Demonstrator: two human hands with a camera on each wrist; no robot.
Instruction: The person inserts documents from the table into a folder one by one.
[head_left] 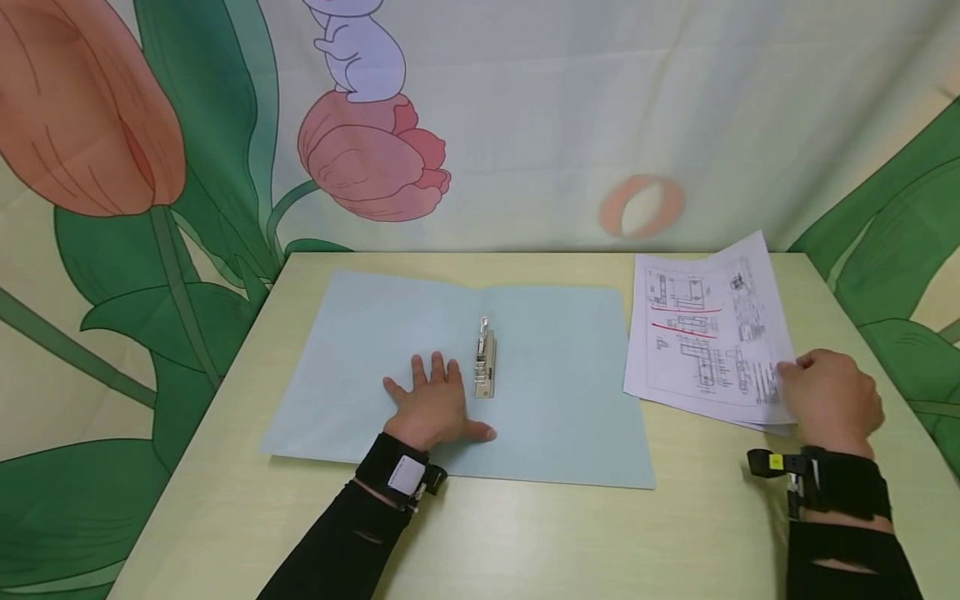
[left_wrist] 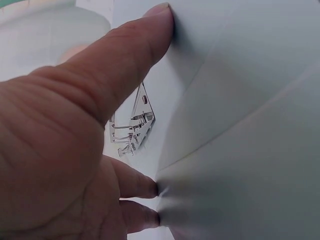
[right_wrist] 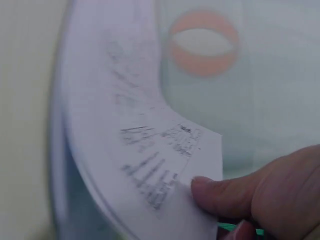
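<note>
Pale worktop (head_left: pixel 570 542) before a flower-print curtain (head_left: pixel 525 125), with an open folder (head_left: pixel 562 417) and printed sheets (head_left: pixel 701 342).
Fingers spread wide, the left hand (head_left: pixel 431 408) rests on the light blue folder, gripping nothing, its thumb near the metal clip (head_left: pixel 484 367) at the fold. The right hand (head_left: pixel 832 396) pinches the sheets at their lower right edge with its thumb on top; its other fingers are mostly hidden. The sheets are at the folder's right side, overlapping its edge in the head view, and they curve in the right wrist view.
</note>
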